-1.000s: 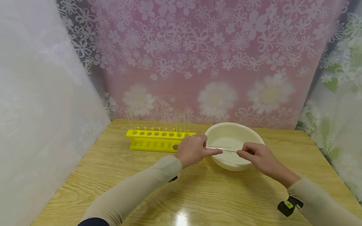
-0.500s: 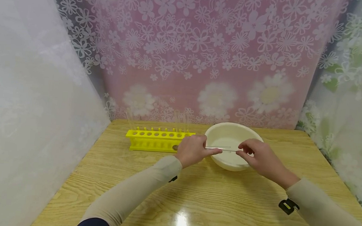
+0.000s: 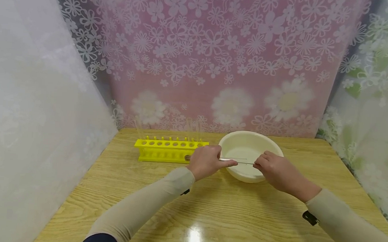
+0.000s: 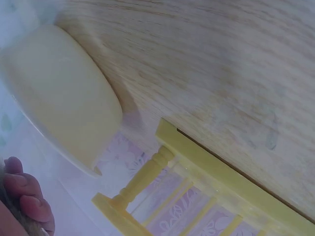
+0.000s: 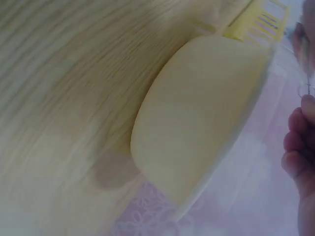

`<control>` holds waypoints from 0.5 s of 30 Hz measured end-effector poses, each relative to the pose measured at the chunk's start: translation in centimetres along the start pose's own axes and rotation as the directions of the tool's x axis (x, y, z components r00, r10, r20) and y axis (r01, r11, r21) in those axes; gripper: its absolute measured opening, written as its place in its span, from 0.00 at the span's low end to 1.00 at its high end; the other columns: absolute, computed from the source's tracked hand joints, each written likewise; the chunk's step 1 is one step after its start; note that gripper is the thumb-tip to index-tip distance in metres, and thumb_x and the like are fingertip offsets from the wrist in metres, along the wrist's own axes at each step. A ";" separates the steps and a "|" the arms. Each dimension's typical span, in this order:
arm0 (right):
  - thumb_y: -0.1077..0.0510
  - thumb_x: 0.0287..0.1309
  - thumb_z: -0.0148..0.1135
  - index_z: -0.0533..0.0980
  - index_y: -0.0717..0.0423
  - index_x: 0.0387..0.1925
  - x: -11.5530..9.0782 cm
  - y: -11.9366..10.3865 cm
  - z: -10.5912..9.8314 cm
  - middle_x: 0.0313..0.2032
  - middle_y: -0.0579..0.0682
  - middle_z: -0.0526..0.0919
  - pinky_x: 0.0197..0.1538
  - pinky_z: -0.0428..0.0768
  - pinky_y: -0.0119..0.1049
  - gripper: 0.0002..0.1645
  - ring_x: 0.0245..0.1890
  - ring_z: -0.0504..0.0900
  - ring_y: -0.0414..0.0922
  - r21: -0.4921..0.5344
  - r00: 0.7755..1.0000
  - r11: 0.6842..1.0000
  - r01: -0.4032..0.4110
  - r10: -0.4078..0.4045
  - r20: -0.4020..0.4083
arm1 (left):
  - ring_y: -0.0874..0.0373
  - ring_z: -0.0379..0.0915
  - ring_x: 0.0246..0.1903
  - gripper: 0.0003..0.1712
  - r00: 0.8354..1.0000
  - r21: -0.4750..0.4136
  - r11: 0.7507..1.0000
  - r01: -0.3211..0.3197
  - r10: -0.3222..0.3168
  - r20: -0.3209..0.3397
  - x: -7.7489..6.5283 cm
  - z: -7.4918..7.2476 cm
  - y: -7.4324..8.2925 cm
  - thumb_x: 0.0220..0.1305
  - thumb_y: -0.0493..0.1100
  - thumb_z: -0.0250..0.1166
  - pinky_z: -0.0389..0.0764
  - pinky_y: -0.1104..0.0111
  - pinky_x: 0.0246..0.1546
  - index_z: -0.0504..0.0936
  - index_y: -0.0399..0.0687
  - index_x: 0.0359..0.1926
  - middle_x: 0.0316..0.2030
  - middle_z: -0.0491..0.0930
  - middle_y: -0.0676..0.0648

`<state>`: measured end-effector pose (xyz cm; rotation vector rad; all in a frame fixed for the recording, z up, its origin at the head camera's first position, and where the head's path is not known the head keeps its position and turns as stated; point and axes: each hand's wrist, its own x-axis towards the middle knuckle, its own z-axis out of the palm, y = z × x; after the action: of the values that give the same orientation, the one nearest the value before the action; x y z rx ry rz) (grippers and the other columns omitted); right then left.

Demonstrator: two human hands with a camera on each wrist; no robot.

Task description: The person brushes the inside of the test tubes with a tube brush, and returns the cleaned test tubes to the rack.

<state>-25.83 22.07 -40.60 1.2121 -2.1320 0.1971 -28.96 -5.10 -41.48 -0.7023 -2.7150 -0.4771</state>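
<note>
My left hand grips a clear glass test tube held level, its mouth facing right over the bowl. From the mouth runs the thin wire handle of a test tube brush; a dark round tip shows left of the fist. The fingertips of my right hand pinch the end of this wire. In the right wrist view, the right hand is at the edge, close to the tube's ring-like mouth. Part of the left hand shows in the left wrist view, with the tube mostly hidden.
Below the hands stands a cream plastic bowl on the wooden table. Left of it is a yellow test tube rack, several clear tubes standing in it. Flowered curtains close off the back and sides.
My right fingers loosened and spread at the wire half a second ago, then closed on it again with the hand rolled over. The left hand and tube stay nearly still.
</note>
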 end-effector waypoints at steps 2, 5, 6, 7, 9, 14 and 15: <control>0.55 0.74 0.57 0.79 0.54 0.31 0.0 0.0 -0.2 0.26 0.44 0.79 0.27 0.75 0.29 0.13 0.25 0.73 0.34 0.100 0.997 0.992 -0.072 0.069 0.031 | 0.64 0.64 0.10 0.36 1.000 0.017 1.000 -0.015 0.015 -0.013 0.0 0.0 0.0 0.53 0.84 0.57 0.64 0.71 0.11 0.71 0.58 0.23 0.16 0.71 0.59; 0.66 0.59 0.69 0.81 0.51 0.33 0.2 0.2 -0.7 0.28 0.42 0.81 0.29 0.75 0.29 0.07 0.27 0.74 0.30 0.253 0.981 0.950 -0.180 0.156 0.114 | 0.64 0.61 0.09 0.36 0.999 0.031 0.999 -0.037 0.037 -0.024 0.0 0.1 -0.1 0.54 0.84 0.57 0.60 0.72 0.10 0.71 0.57 0.21 0.15 0.69 0.58; 0.67 0.58 0.69 0.81 0.50 0.34 0.3 0.3 -0.8 0.29 0.42 0.82 0.30 0.75 0.29 0.08 0.27 0.75 0.30 0.295 0.971 0.930 -0.220 0.181 0.154 | 0.64 0.60 0.09 0.36 0.998 0.034 0.998 -0.047 0.048 -0.030 0.0 0.1 -0.1 0.54 0.83 0.57 0.59 0.72 0.09 0.70 0.57 0.21 0.14 0.69 0.58; 0.66 0.61 0.68 0.82 0.50 0.35 0.4 0.4 -0.9 0.30 0.42 0.84 0.31 0.76 0.30 0.07 0.27 0.77 0.31 0.335 0.959 0.906 -0.259 0.199 0.202 | 0.64 0.59 0.08 0.36 0.998 0.039 0.998 -0.057 0.058 -0.037 0.0 0.1 -0.1 0.54 0.83 0.57 0.58 0.73 0.09 0.70 0.57 0.21 0.14 0.68 0.58; 0.64 0.67 0.63 0.83 0.51 0.40 0.5 0.5 -1.2 0.35 0.43 0.86 0.34 0.79 0.32 0.06 0.31 0.81 0.33 0.390 0.925 0.858 -0.334 0.218 0.312 | 0.65 0.57 0.08 0.36 0.995 0.052 0.996 -0.078 0.081 -0.051 0.0 0.1 0.0 0.54 0.83 0.57 0.57 0.73 0.08 0.70 0.57 0.20 0.13 0.67 0.58; 0.58 0.76 0.52 0.83 0.52 0.46 0.6 0.6 -1.6 0.41 0.44 0.86 0.40 0.80 0.36 0.12 0.38 0.83 0.37 0.422 0.836 0.791 -0.442 0.193 0.514 | 0.64 0.58 0.08 0.36 0.994 0.070 0.993 -0.098 0.101 -0.046 0.0 0.0 0.3 0.53 0.83 0.58 0.58 0.73 0.08 0.70 0.57 0.20 0.14 0.68 0.58; 0.58 0.76 0.52 0.83 0.51 0.45 0.6 0.6 -1.7 0.41 0.43 0.86 0.39 0.79 0.35 0.12 0.37 0.82 0.36 0.423 0.829 0.788 -0.447 0.188 0.526 | 0.64 0.59 0.08 0.36 0.994 0.063 0.993 -0.098 0.100 -0.036 0.0 0.0 0.3 0.53 0.83 0.59 0.59 0.73 0.08 0.70 0.57 0.20 0.14 0.68 0.58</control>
<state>-25.74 22.73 -38.87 1.2575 -2.8332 0.7769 -28.79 -4.81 -41.40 -0.7986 -2.6320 -0.3784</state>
